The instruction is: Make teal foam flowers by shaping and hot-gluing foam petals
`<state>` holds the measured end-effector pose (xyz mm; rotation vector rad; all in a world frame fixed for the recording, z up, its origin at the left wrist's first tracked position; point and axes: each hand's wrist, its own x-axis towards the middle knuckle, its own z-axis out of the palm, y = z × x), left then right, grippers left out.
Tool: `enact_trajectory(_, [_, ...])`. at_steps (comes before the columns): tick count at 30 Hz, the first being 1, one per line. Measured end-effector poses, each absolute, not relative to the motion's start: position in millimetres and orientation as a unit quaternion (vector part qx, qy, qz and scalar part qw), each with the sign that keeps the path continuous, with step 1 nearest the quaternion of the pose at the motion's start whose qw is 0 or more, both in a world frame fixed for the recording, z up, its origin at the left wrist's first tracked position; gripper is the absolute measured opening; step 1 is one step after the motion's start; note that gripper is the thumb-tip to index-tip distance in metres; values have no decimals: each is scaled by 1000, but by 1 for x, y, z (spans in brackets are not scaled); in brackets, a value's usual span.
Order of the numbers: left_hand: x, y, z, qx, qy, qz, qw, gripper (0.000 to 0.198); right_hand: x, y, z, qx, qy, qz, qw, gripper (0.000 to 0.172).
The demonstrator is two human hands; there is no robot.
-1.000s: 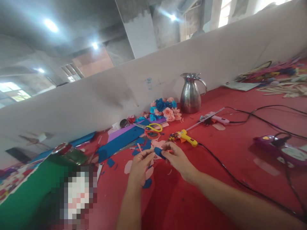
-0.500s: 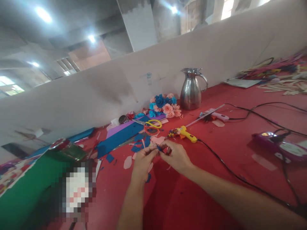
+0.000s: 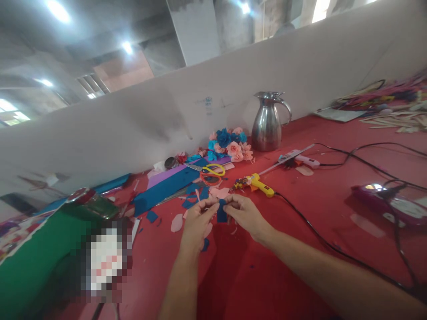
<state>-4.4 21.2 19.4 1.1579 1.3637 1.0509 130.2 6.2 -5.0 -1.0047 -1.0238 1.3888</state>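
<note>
Both my hands meet above the red table. My left hand and my right hand pinch the same small blue foam piece between fingertips, so it hangs between them. Another blue scrap pokes out under my left palm. Just beyond my fingers lie blue and pink foam scraps, a yellow glue gun and yellow-handled scissors.
A steel jug and a cluster of blue and pink foam flowers stand by the white partition. Blue and purple foam sheets lie at left. Black cables, a second glue gun and a purple device occupy the right. Green box at left.
The blue piece, nearly hidden between my fingertips half a second ago, now hangs open as a flat strip. My hands stay together and have shifted slightly lower in view.
</note>
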Motion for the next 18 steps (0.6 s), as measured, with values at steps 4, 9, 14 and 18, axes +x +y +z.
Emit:
enact_trajectory(4, [-5,20,24,475,568,421,525,28,130,5,-4,-421,-439,576,547,5])
enact_trajectory(9, [-7,20,27,479,553,433,527,24,133,7,-1,-426,-459,555,548,12])
enact_trajectory(14, [-10,24,20,458,547,438,547,25,135,7,5,-421,-439,579,543,13])
enact_trajectory(18, [-11,24,20,453,538,448,553,25,136,5,7,-418,-439,584,540,13])
